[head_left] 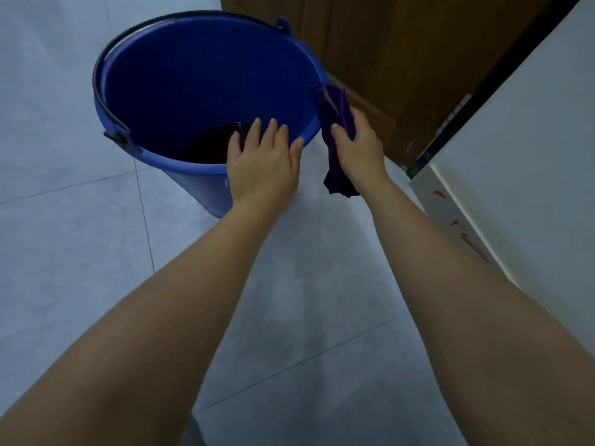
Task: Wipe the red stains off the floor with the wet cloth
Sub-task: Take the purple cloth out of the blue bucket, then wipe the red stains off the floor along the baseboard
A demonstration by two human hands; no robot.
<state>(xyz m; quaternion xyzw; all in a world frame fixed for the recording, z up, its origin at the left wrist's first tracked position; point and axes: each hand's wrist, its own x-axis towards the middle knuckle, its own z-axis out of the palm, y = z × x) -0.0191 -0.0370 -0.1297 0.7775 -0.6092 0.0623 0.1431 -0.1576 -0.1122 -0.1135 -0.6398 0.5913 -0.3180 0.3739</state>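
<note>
Right grip [357, 146] clamps wet cloth [335, 107], likely draining it, bucket [193, 75] just left of the grip; left grip [264, 165], fingers straight, steadies the rim.

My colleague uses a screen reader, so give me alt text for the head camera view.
A person's right hand grips a dark purple cloth beside a round blue plastic bucket, while the left hand rests open on its near rim. Red stains streak the pale strip at the right.

Blue bucket [193, 75] nr wood door [402, 59], white wall [531, 140]
</note>
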